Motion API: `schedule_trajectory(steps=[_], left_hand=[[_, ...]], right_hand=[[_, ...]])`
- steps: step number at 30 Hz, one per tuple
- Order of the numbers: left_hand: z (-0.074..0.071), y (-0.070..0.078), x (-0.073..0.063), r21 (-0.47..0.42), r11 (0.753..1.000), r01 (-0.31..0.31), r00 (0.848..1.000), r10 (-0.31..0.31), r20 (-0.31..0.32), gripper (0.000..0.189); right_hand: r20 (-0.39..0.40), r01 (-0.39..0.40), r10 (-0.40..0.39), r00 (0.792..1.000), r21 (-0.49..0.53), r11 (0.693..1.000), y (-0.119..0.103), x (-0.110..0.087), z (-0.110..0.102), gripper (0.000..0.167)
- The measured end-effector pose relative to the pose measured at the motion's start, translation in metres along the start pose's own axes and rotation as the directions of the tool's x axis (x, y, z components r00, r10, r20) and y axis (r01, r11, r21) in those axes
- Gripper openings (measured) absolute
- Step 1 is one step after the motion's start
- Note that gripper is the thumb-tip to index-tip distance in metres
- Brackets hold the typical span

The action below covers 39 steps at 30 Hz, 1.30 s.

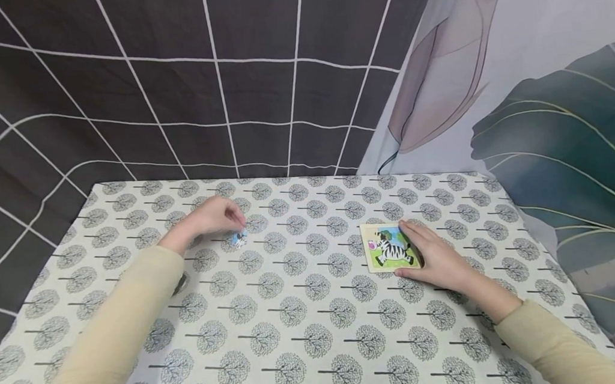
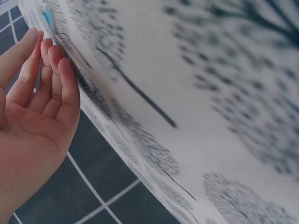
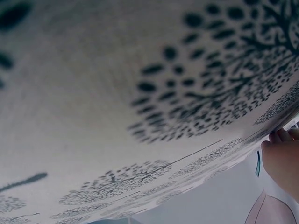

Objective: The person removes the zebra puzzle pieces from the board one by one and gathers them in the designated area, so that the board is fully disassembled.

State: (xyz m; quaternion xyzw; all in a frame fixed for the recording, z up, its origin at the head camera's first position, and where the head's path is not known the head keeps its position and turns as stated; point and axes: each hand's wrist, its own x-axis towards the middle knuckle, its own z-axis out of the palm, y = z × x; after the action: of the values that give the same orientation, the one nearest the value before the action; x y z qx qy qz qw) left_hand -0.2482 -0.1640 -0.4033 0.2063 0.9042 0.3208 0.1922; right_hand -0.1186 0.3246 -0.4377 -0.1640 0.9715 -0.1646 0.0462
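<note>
At the left of the head view, my left hand (image 1: 216, 216) pinches a small puzzle piece (image 1: 239, 239) by its upper edge. The piece is blue with black-and-white stripes and shows just below the fingertips, close over the tablecloth. In the left wrist view, the thumb and forefinger tips come together, and a sliver of blue shows beyond them. On the right, my right hand (image 1: 434, 257) grips a square puzzle board (image 1: 390, 247) with a zebra on green and blue. Its thumb lies at the near edge, its fingers at the far right corner. The right wrist view cuts off most of this hand.
A white tablecloth (image 1: 319, 336) printed with grey trees covers the table. Behind it hangs a dark cloth (image 1: 256, 93) with a white grid. A pale curtain (image 1: 543, 16) with large leaves hangs along the right side. A dark rounded object (image 1: 180, 284) peeks out beside the left sleeve.
</note>
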Motion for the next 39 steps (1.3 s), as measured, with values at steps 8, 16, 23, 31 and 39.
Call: schedule_trajectory(steps=[8, 16, 23, 31, 39], left_hand=[[0.019, 0.034, 0.025, -0.087, 0.996, -0.027, 1.0, 0.026, -0.006, 0.018], [0.058, 0.077, 0.058, -0.163, 0.979, -0.12, 0.992, 0.124, 0.015, 0.019], [0.089, 0.115, 0.083, -0.211, 0.963, -0.167, 0.983, 0.178, 0.035, 0.019], [0.11, 0.147, 0.101, -0.233, 0.954, -0.188, 0.977, 0.206, 0.052, 0.019], [0.121, 0.167, 0.115, -0.236, 0.953, -0.191, 0.975, 0.211, 0.062, 0.019]], right_hand=[[0.001, 0.032, -0.032, 0.999, 0.002, 0.999, 0.001, 0.0, -0.003, 0.11], [0.027, 0.033, -0.034, 0.999, 0.011, 0.999, 0.008, 0.001, -0.003, 0.112], [0.032, 0.026, -0.026, 0.999, 0.015, 1.0, 0.008, 0.001, -0.005, 0.112], [0.028, 0.018, -0.019, 0.999, 0.024, 1.0, 0.006, 0.001, -0.005, 0.111], [0.014, 0.032, -0.032, 0.999, 0.018, 0.999, 0.005, 0.001, -0.007, 0.111]])
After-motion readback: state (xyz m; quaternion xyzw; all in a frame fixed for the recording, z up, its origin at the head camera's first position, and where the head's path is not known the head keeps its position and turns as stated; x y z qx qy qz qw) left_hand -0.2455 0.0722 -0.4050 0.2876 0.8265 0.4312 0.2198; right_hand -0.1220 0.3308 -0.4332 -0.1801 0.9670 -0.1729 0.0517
